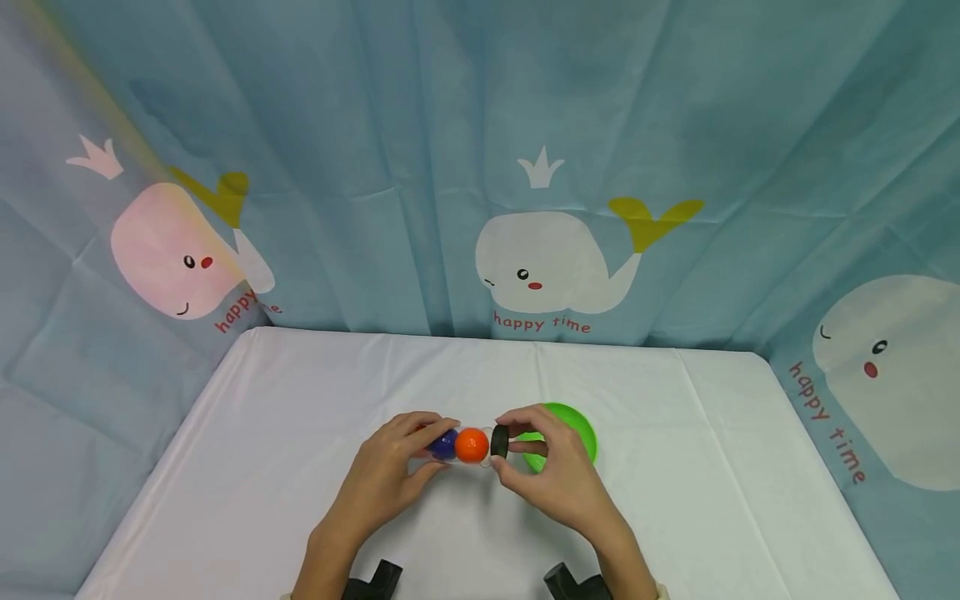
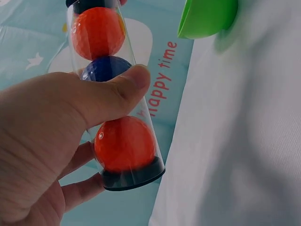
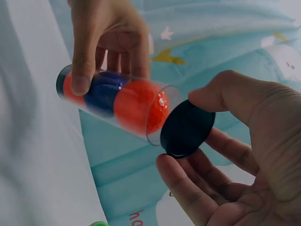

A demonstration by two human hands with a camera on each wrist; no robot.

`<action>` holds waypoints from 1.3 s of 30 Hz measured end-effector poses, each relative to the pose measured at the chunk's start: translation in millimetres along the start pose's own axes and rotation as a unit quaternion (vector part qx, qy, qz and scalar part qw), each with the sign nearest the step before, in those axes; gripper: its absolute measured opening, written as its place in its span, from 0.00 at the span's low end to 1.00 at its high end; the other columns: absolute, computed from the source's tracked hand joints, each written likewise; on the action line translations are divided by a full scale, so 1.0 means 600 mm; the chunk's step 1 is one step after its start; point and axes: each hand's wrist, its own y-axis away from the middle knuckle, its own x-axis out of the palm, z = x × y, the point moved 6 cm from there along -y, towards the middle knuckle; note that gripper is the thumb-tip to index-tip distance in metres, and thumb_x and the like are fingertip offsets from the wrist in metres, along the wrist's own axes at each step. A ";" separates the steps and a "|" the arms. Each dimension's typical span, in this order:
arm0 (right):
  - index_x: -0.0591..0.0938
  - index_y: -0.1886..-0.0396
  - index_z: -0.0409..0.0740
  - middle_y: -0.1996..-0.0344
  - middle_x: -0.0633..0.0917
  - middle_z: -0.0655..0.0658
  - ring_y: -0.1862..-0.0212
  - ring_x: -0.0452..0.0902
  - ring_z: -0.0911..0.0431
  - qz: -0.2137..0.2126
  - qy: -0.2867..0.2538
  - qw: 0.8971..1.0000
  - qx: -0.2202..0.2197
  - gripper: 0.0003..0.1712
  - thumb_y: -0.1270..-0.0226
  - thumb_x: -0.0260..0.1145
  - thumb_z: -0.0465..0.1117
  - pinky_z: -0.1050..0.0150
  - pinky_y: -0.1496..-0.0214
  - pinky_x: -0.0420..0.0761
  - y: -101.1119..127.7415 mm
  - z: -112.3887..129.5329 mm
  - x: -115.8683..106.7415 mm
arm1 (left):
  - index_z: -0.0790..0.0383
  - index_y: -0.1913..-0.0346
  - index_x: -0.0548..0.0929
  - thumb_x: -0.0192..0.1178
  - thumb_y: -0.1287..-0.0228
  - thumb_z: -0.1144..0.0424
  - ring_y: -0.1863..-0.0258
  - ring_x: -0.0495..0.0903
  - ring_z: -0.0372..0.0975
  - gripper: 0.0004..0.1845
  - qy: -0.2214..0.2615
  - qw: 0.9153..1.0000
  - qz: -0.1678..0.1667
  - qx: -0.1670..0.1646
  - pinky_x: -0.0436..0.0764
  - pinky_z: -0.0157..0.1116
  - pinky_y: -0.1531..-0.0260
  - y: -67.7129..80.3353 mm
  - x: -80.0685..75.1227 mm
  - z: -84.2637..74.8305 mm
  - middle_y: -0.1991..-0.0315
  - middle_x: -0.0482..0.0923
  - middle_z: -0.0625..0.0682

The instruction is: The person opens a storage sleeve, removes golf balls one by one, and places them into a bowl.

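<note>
Remotely, by head view, I saw the left hand (image 1: 384, 471) curled round a tube (image 1: 485, 432) above the table (image 1: 690, 475), the right hand (image 1: 558, 475) pinching a cap (image 1: 499, 442) and partly blocking the bowl (image 1: 585, 429). By left wrist, the thumb (image 2: 124, 92) hid part of the blue ball (image 2: 104, 68) between orange balls (image 2: 124, 141). By right wrist, the cap tilted at the tube's end, curtain (image 3: 127, 174) behind.

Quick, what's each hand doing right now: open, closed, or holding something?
Left hand: closed around a clear cylindrical tube.
Right hand: closed, pinching a black disc-shaped cap at the tube's rim.
</note>
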 end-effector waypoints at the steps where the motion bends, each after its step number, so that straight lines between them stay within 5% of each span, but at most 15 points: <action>1: 0.84 0.45 0.52 0.51 0.84 0.52 0.49 0.84 0.57 -0.003 -0.001 1.000 -0.005 0.24 0.40 0.80 0.35 0.62 0.47 0.91 0.000 0.000 -0.001 | 0.43 0.39 0.88 0.85 0.50 0.60 0.43 0.86 0.38 0.32 0.004 1.000 -0.001 -0.003 0.90 0.39 0.48 0.001 0.000 0.002 0.44 0.86 0.42; 16: 0.84 0.43 0.52 0.46 0.85 0.50 0.45 0.86 0.53 -0.050 0.004 0.999 -0.003 0.22 0.35 0.80 0.40 0.57 0.43 0.90 -0.011 -0.038 0.017 | 0.37 0.39 0.86 0.85 0.51 0.57 0.44 0.86 0.34 0.33 0.040 0.999 0.000 -0.034 0.89 0.43 0.46 0.010 -0.013 0.025 0.44 0.84 0.35; 27: 0.86 0.42 0.50 0.48 0.84 0.48 0.48 0.85 0.54 -0.046 0.043 0.996 -0.059 0.24 0.37 0.78 0.33 0.50 0.49 0.92 -0.013 -0.056 0.053 | 0.40 0.38 0.87 0.84 0.49 0.57 0.43 0.85 0.33 0.33 0.078 0.996 0.010 -0.032 0.89 0.43 0.44 0.007 -0.030 0.011 0.43 0.83 0.32; 39: 0.83 0.44 0.49 0.49 0.83 0.50 0.47 0.85 0.58 -0.023 0.086 0.994 -0.060 0.27 0.43 0.79 0.30 0.59 0.44 0.90 -0.014 -0.069 0.096 | 0.36 0.37 0.85 0.84 0.48 0.59 0.44 0.85 0.32 0.34 0.124 0.992 0.004 -0.013 0.88 0.39 0.44 0.007 -0.038 0.003 0.43 0.83 0.32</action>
